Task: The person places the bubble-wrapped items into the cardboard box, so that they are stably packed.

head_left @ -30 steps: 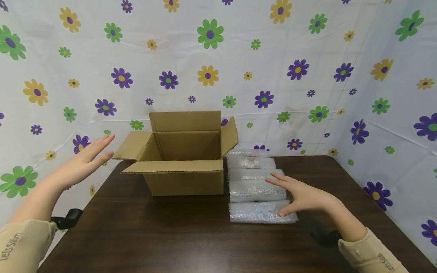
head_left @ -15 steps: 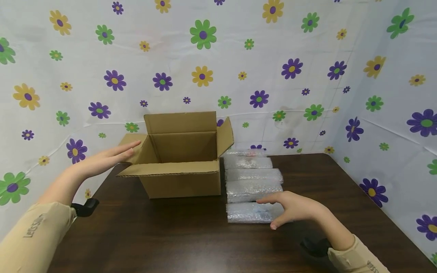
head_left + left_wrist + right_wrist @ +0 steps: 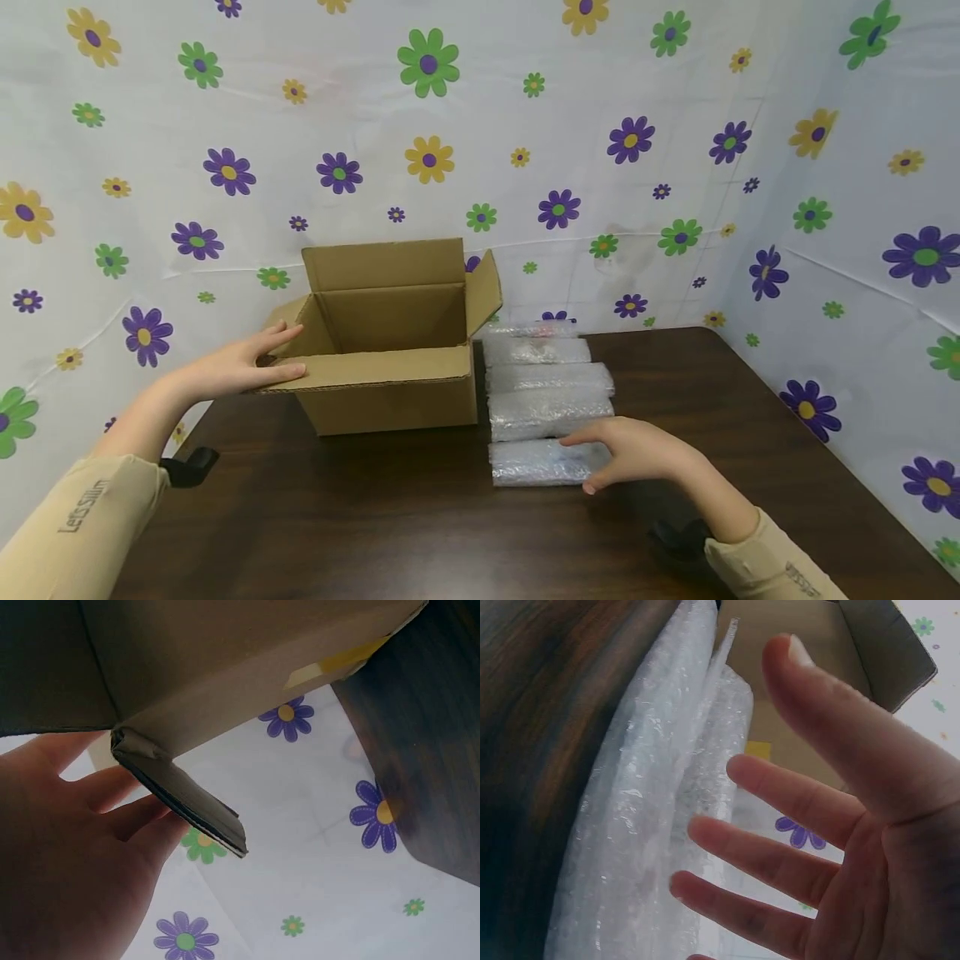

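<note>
An open cardboard box [image 3: 397, 408] stands on the table with its flaps spread. My left hand [image 3: 225, 367] is at its front left corner, the thumb lying on the front flap [image 3: 390, 367] and the other fingers over the left flap [image 3: 288, 314]. In the left wrist view the fingers reach behind a folded flap [image 3: 184, 795], their tips partly hidden. Bubble-wrapped bundles lie in a row right of the box. Over the right end of the nearest bubble-wrapped bundle [image 3: 528, 463], my right hand [image 3: 648, 454] hovers with fingers spread, holding nothing.
Several more bubble-wrapped bundles [image 3: 551, 408] run back toward the wall along the box's right side. A flower-print cloth [image 3: 480, 167] hangs behind and beside the dark wooden table [image 3: 420, 533].
My left hand has moved right and down onto the box's left corner. The right hand has drawn slightly toward me, from above the row to the nearest bundle. The head view has shifted a little.
</note>
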`<action>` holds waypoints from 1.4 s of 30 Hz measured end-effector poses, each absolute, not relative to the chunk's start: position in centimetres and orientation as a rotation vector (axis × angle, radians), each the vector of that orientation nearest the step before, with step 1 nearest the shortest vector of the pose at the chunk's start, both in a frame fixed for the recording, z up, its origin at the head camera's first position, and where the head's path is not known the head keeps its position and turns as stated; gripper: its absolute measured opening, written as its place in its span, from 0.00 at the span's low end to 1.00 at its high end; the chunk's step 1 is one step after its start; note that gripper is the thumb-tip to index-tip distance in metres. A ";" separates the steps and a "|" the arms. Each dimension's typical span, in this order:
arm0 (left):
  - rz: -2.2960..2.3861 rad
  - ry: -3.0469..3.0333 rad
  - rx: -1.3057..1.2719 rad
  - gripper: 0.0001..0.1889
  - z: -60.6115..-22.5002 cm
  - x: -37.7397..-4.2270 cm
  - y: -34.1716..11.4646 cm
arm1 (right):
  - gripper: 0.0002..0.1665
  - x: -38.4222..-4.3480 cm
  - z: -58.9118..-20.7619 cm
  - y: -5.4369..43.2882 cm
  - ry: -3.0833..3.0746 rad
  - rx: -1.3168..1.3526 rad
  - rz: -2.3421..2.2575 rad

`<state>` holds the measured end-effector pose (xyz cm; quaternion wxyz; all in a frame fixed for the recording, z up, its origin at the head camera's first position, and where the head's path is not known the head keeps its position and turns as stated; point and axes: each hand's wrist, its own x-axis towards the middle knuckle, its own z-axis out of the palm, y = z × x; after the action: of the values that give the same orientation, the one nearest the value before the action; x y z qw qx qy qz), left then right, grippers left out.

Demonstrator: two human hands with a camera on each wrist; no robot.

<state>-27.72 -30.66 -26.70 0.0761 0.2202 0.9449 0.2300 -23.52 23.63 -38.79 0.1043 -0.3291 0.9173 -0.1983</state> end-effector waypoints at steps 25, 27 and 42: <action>0.549 3.036 0.557 0.48 -28.0 -27.5 -30.1 | 0.35 -23.7 -40.5 22.6 2.816 -1.102 -0.415; 0.548 3.034 0.556 0.49 -28.1 -27.6 -30.1 | 0.35 -23.6 -40.6 22.6 2.818 -1.104 -0.405; 0.547 3.016 0.537 0.51 -27.7 -27.6 -30.2 | 0.40 -23.7 -40.6 22.2 2.776 -1.130 -0.425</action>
<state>-27.60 -30.18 -27.72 0.0150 0.1726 0.9691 0.1757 -23.70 22.15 -40.62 0.0570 -0.3728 0.9155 -0.1402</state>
